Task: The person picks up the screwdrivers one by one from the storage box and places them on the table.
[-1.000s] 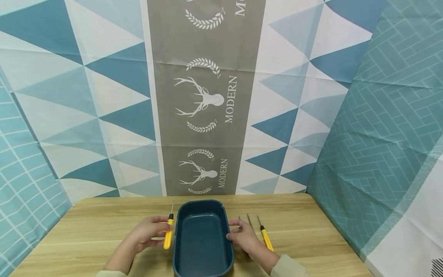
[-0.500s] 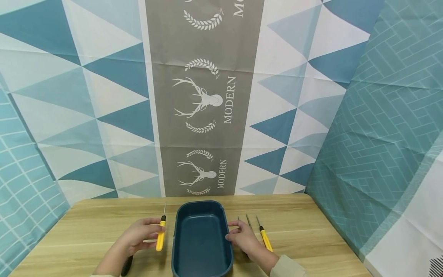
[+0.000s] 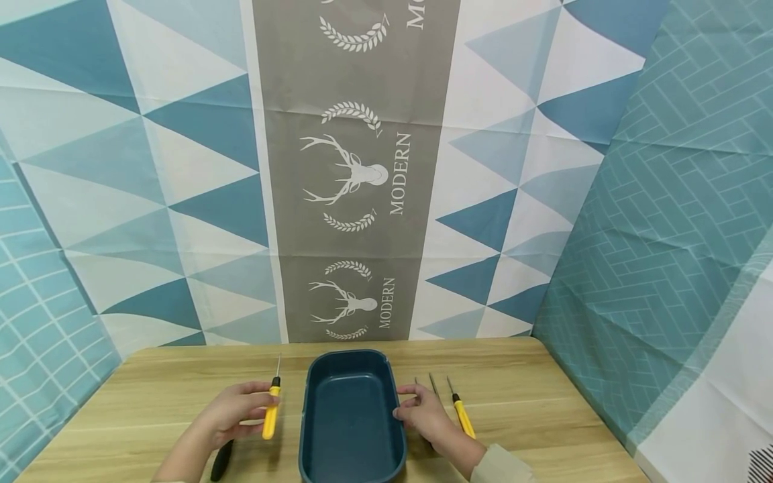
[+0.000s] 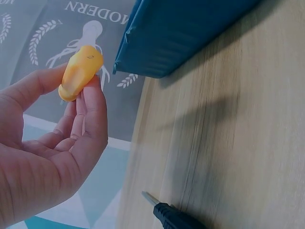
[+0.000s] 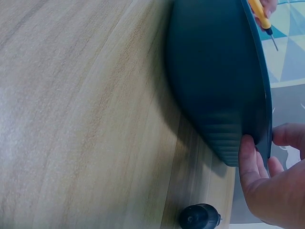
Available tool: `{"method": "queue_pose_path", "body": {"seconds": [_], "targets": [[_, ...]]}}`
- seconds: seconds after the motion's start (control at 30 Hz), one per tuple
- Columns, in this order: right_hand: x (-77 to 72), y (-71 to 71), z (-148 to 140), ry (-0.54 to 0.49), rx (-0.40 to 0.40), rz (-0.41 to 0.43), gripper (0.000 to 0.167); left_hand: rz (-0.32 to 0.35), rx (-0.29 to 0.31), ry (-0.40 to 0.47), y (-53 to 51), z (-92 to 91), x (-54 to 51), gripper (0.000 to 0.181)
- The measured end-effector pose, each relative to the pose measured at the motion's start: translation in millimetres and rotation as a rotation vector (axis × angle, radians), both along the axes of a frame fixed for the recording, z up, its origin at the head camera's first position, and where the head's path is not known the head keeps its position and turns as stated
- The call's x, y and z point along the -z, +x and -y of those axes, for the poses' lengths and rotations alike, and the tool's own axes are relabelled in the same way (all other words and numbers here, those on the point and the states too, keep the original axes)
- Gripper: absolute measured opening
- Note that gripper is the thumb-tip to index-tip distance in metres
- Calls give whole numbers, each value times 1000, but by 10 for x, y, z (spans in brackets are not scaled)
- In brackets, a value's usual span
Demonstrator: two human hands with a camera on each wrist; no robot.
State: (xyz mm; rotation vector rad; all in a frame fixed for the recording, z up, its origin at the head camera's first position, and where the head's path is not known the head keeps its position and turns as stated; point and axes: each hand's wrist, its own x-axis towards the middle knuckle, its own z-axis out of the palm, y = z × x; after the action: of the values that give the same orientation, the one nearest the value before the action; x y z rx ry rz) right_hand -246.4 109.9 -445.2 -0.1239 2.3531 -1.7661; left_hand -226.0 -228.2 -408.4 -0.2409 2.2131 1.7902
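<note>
My left hand (image 3: 232, 412) pinches the yellow handle of a screwdriver (image 3: 271, 414) between thumb and fingers, above the table and left of the bin. Its thin shaft points to the back. In the left wrist view, the handle's yellow butt end (image 4: 82, 71) faces the camera. A dark blue rectangular bin (image 3: 353, 422) stands on the table, with no contents visible. At its right side, my right hand (image 3: 425, 416) holds the rim, thumb and fingers on opposite faces of the wall (image 5: 214, 86) in the right wrist view.
A black-handled screwdriver (image 3: 222, 461) lies by my left wrist; its tip shows in the left wrist view. Right of my right hand lies another yellow screwdriver (image 3: 464, 416), beside metal shafts (image 3: 433, 384) partly hidden by that hand. Patterned cloth (image 3: 356, 201) hangs behind the wooden table (image 3: 513, 382).
My left hand has moved left with the yellow screwdriver, away from the bin's edge. The black-handled screwdriver has come into sight by the wrist. My right hand stays on the rim.
</note>
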Motion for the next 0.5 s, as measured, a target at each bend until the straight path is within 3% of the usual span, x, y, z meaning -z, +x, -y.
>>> {"method": "queue_pose_path", "body": {"seconds": [0.5], "targets": [[5,-10,5,7,2,7,44,10,1,14,17,187,52,68]]}}
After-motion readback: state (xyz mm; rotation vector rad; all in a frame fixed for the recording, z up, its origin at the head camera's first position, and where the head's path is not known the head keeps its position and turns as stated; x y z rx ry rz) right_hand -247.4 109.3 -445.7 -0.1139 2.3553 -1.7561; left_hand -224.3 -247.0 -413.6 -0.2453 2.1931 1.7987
